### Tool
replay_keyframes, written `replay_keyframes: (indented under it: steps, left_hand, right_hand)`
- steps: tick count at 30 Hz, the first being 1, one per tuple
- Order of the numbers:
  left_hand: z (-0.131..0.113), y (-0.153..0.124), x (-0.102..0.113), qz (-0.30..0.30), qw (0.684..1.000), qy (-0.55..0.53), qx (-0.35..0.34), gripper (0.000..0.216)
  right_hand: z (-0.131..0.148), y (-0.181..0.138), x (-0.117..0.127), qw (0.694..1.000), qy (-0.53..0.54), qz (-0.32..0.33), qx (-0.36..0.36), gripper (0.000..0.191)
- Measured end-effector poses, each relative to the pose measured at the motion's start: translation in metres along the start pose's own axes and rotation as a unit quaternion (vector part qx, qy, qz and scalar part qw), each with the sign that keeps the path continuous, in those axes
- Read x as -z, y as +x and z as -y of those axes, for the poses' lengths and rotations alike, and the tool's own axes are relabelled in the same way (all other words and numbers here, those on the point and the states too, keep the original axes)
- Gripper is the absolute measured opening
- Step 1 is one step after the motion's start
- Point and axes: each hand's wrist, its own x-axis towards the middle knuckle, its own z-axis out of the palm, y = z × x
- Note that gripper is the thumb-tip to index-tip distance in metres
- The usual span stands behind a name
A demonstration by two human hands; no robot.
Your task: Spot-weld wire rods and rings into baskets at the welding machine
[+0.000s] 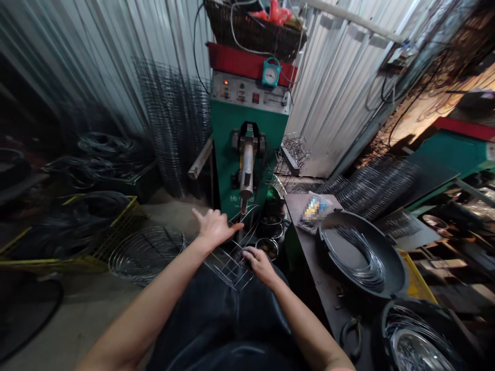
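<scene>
- Cramped metal shop: corrugated wall (332, 103) behind, green welder, apparently a spot welder, (232, 123) straight ahead, wicker basket (255, 31) on top.
- Mesh stack (174, 123) leaning against the wall, left of the welder; a slide there likely only if knocked.
- Yellow crate (116, 216) of wire coils on the floor at left, round wire basket (145, 255) just beyond the lap; both a possible trip or snag in a careless step back.
- Bench (305, 211) at right, with black pan (386, 293) holding wire rings (361, 263); rings prone to springing out if pulled carelessly.
- Pliers (350, 335) near the bench edge, at risk of a fall if brushed by the right forearm.
- Wire frame (228, 268) held over the lap, its far end right below the electrode (243, 206).
- Left hand (214, 229): fingers spread wide, reaching toward the electrode; a pinch or burn likely if the electrode closes with bare fingers this close.
- Right hand (261, 265): fingers curled over the frame's wires, thumb hidden, exact pinch impossible to tell; a loose hold could let the frame shift, spoiling the weld or jabbing a palm.
</scene>
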Motion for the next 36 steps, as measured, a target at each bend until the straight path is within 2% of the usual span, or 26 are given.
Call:
replay_keyframes:
  steps: [2,5,17,27,30,32,34,36]
  left_hand:
    - [-0.009,0.017,-0.005,0.034,0.999,0.002,-0.028,0.061]
    - [-0.012,0.029,-0.014,0.042,0.998,0.003,-0.052,0.051]
    - [-0.008,0.029,-0.011,0.029,0.999,-0.006,-0.030,0.045]
    - [-0.008,0.042,-0.012,0.087,0.996,-0.001,0.006,0.046]
    - [-0.007,0.039,-0.008,0.091,0.996,-0.009,0.001,0.048]
    - [-0.001,0.024,-0.004,0.055,0.998,-0.033,-0.010,0.052]
    - [0.011,-0.007,-0.003,-0.024,0.997,-0.064,-0.032,0.057]
    - [0.027,-0.048,-0.009,-0.114,0.986,-0.090,-0.085,0.064]
  right_hand:
    - [-0.001,0.000,0.000,1.000,0.005,0.002,-0.003,0.033]
    - [-0.003,0.000,0.001,1.000,0.005,0.004,0.002,0.034]
    - [-0.005,0.008,-0.005,0.999,0.048,0.023,-0.009,0.034]
    - [0.000,0.013,-0.007,0.996,0.067,0.037,-0.047,0.035]
    - [0.000,0.012,-0.012,0.997,0.064,0.030,-0.038,0.035]
    - [-0.001,0.006,-0.015,0.999,0.041,0.006,-0.008,0.035]
    - [-0.001,-0.006,-0.015,0.999,0.013,-0.021,0.021,0.035]
    - [0.001,-0.021,-0.014,0.999,0.007,-0.045,0.025,0.035]
